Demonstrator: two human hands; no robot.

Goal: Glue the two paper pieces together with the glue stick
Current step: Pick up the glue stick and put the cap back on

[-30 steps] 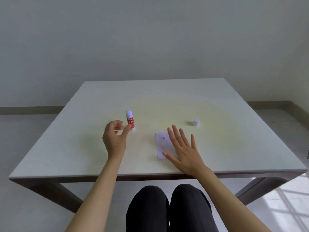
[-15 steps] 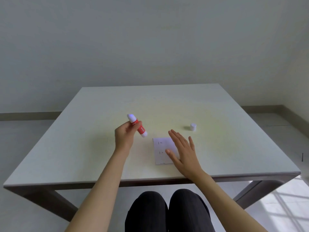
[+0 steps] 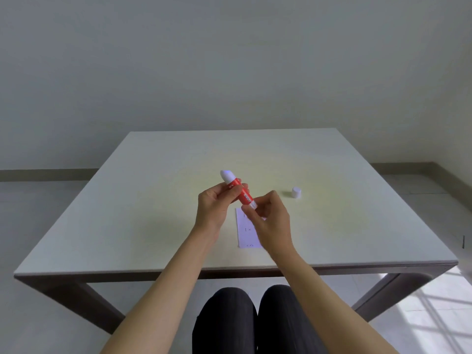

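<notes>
A red glue stick with a white exposed tip is held tilted above the table, tip pointing up and away. My left hand grips its red barrel. My right hand pinches the white base end with thumb and fingers. Under my right hand lies white paper with faint marks, flat on the table near the front edge; my right hand hides part of it, and I cannot tell if it is one piece or two. A small white cap stands on the table to the right.
The pale square table has its front edge close to my knees. A plain wall is behind it, and grey floor lies at both sides.
My left hand picked the glue stick up from the table and tilted it. My right hand lifted off the paper and took hold of the stick's base end.
</notes>
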